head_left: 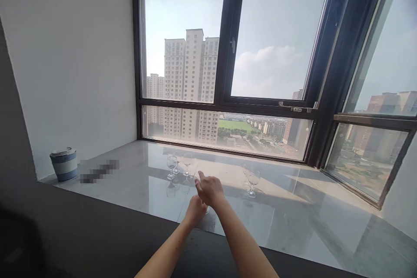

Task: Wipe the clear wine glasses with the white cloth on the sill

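Observation:
My left hand (196, 210) is closed low over the front part of the sill, wrapped around a small stemmed glass. Only a bit of the glass's clear foot (207, 210) shows beside it; the rest is covered by my hands. Just above and touching it, my right hand (211, 190) is curled with bent fingers, and what these fingers hold is hidden. Behind and left of my hands stand three clear stemmed glasses (171, 166), upright and close together. To the right are two more upright stemmed glasses (253, 179), one partly behind the other.
A glossy grey tiled sill (130, 195) carries everything, and its front edge drops off below my wrists. At the left end sits a blue and white bucket (64, 165) beside a blurred-out patch. Dark-framed windows (224, 103) close off the back and right.

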The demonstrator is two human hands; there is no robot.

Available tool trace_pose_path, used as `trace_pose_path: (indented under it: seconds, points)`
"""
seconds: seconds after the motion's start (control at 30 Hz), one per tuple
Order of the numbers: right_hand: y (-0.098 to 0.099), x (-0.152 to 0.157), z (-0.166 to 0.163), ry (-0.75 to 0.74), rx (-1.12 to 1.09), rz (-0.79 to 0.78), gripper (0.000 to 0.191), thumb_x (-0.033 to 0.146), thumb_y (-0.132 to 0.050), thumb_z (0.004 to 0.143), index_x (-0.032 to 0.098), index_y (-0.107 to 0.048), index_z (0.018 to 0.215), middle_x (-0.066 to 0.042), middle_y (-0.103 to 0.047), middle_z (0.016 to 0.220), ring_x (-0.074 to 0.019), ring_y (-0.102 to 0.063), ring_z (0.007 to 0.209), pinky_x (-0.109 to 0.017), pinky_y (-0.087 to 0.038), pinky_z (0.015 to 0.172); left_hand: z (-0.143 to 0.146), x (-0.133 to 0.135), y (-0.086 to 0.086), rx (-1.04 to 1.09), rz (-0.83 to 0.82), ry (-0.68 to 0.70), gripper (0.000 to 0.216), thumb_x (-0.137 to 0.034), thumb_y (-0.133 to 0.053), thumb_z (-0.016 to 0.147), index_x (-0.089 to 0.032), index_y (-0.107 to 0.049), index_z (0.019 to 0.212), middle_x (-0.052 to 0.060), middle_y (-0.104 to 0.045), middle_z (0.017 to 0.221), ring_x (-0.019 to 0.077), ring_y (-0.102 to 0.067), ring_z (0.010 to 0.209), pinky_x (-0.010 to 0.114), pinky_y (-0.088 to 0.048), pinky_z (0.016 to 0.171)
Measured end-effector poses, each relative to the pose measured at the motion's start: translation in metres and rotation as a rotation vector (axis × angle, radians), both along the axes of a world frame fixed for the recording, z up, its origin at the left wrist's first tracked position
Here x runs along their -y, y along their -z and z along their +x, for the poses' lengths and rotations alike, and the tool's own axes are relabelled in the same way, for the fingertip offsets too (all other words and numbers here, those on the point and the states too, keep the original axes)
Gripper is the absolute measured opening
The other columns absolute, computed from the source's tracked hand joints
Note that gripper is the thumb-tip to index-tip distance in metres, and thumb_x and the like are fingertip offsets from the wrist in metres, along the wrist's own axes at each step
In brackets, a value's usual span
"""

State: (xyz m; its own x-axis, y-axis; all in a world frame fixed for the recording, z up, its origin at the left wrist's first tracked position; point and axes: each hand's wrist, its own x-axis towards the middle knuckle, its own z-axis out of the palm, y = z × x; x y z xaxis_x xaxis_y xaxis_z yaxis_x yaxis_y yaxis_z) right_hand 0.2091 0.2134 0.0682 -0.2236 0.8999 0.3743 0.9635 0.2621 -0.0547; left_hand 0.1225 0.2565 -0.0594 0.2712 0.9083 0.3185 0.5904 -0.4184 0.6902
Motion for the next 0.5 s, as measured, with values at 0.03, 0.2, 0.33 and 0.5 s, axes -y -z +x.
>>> trace_pose_path:
  seconds: [0.03,0.2,0.33,0.5]
  points:
    - [0.0000,0.0006,0.0004,-0.002,-0.009,-0.003,0.053,0.040,-0.029,0.100,0.014,-0.047,0.142,-0.013,-0.074,0.093,-0.0261,-0.070,0.085,-0.033,-0.044,0.071,-0.0001,-0.0001,0.0005,-0.022,0.011,-0.004,0.021,-0.009,-0.045,0.082,-0.014,-0.061,0.069,0.003,-0.057,0.064,0.0126,-0.044,0.060,0.027,-0.026,0.060]
    - [0.0021,0.0072,0.0039,-0.022,-0.032,0.029,0.052,0.040,-0.028,0.101,0.017,-0.045,0.145,-0.013,-0.074,0.098,-0.0248,-0.069,0.091,-0.031,-0.043,0.074,-0.0004,0.0006,-0.0009,-0.045,0.016,-0.004,0.021,-0.008,-0.045,0.081,-0.015,-0.061,0.069,0.001,-0.053,0.060,0.0118,-0.041,0.059,0.028,-0.022,0.059]
    - [0.0044,0.0070,0.0038,-0.018,-0.012,0.044,0.048,0.039,-0.028,0.101,0.018,-0.052,0.138,-0.011,-0.074,0.093,-0.0246,-0.070,0.087,-0.030,-0.043,0.071,0.0002,0.0021,-0.0029,-0.038,0.014,-0.014,0.021,-0.007,-0.046,0.081,-0.015,-0.061,0.068,0.002,-0.055,0.062,0.0112,-0.040,0.058,0.028,-0.021,0.058]
    - [0.0085,0.0038,0.0016,-0.005,0.009,0.080,0.041,0.036,-0.028,0.102,0.020,-0.062,0.119,-0.009,-0.073,0.084,-0.0228,-0.070,0.078,-0.028,-0.042,0.066,0.0002,0.0038,-0.0065,-0.026,0.009,-0.038,0.019,-0.012,-0.048,0.083,-0.014,-0.062,0.070,0.003,-0.058,0.063,0.0117,-0.043,0.059,0.027,-0.022,0.057]
